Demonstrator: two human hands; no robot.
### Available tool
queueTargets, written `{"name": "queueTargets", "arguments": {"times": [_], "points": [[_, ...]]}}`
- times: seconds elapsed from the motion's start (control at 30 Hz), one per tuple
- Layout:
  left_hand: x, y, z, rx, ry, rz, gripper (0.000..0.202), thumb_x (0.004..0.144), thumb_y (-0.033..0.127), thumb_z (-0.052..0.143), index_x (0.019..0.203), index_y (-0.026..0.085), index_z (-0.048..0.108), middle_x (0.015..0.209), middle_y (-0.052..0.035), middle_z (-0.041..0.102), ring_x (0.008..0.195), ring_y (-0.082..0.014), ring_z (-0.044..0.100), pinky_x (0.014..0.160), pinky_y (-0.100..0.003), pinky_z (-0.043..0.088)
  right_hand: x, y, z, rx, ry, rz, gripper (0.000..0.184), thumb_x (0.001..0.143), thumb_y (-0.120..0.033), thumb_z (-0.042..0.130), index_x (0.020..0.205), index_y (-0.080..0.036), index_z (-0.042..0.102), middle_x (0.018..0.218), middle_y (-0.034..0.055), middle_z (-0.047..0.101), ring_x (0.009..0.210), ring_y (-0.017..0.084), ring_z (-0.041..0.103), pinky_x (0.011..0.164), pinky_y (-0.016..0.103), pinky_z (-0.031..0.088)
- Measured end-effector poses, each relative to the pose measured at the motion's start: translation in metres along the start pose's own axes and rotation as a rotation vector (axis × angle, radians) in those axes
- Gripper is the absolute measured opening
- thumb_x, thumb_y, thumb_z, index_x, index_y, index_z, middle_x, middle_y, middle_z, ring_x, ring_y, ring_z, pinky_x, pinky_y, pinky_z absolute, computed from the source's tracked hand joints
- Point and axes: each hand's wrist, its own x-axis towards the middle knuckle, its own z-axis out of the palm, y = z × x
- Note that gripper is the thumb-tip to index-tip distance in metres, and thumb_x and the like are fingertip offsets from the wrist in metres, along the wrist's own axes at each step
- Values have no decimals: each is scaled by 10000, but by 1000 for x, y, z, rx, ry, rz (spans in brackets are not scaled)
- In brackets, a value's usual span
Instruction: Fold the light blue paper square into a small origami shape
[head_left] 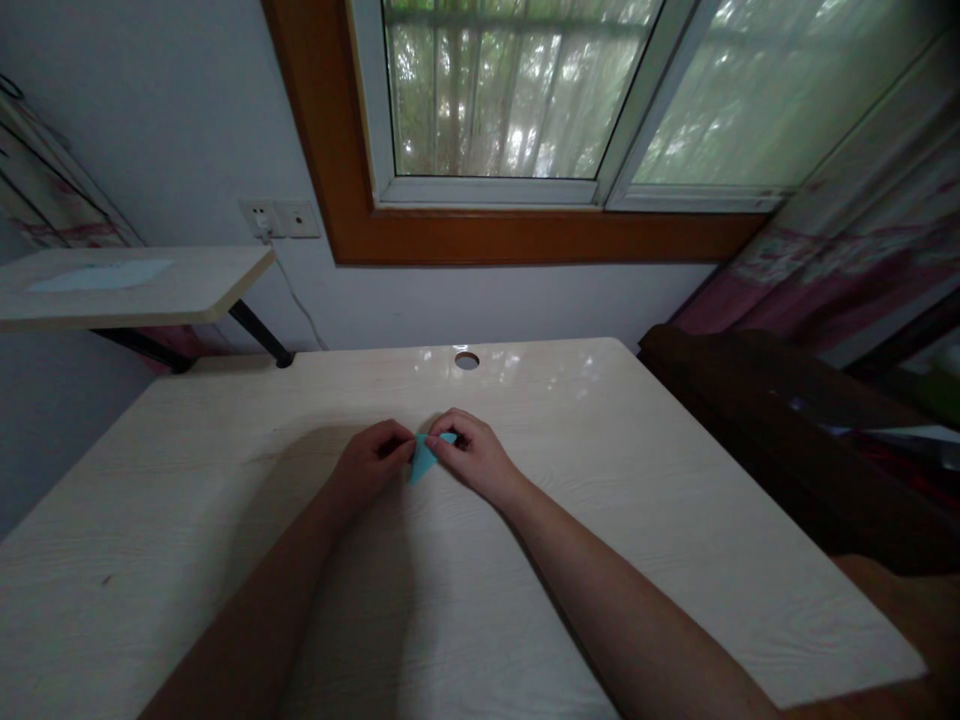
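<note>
A small piece of light-blue paper (423,460), folded to a triangular shape with one point towards me, is held between my two hands above the middle of the pale wooden desk (480,600). My left hand (373,460) pinches its left corner between thumb and fingers. On the other side, my right hand (471,452) grips the paper's upper right part, thumb on top. A bit of blue shows past the right thumb. The fingers hide part of the paper's upper edge and its folds.
A raised shelf (240,270) on black legs stands at the desk's left, with a pale blue sheet (105,275) on it. Near the back edge is a round cable hole (466,361). Behind are a wall socket (281,219) with a white cord and a window (517,100). Dark furniture (750,430) stands right.
</note>
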Motion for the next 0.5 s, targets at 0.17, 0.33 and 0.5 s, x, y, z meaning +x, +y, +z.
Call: {"name": "queueTargets", "arguments": {"times": [0.17, 0.33, 0.5], "points": [[-2, 1, 1, 36, -12, 19, 140, 865, 298, 599, 817, 172, 637, 780, -12, 651, 741, -164, 605, 706, -258, 465, -1, 1, 1, -15, 2, 0, 95, 872, -278, 646, 836, -191, 636, 836, 14, 625, 789, 139, 574, 675, 243, 421], [-2, 1, 1, 69, -40, 40, 172, 872, 325, 595, 819, 169, 642, 773, -19, 647, 734, -165, 593, 705, -263, 465, 0, 1, 1, -29, 19, 4, 84, 855, -268, 654, 829, -193, 630, 826, 9, 629, 757, 135, 567, 656, 240, 415], [-2, 4, 0, 86, -46, 35, 173, 863, 318, 589, 805, 163, 639, 761, -23, 638, 724, -166, 585, 689, -266, 467, -1, 1, 0, -26, 3, -2, 79, 858, -265, 648, 828, -194, 629, 820, 11, 624, 740, 134, 560, 632, 238, 412]]}}
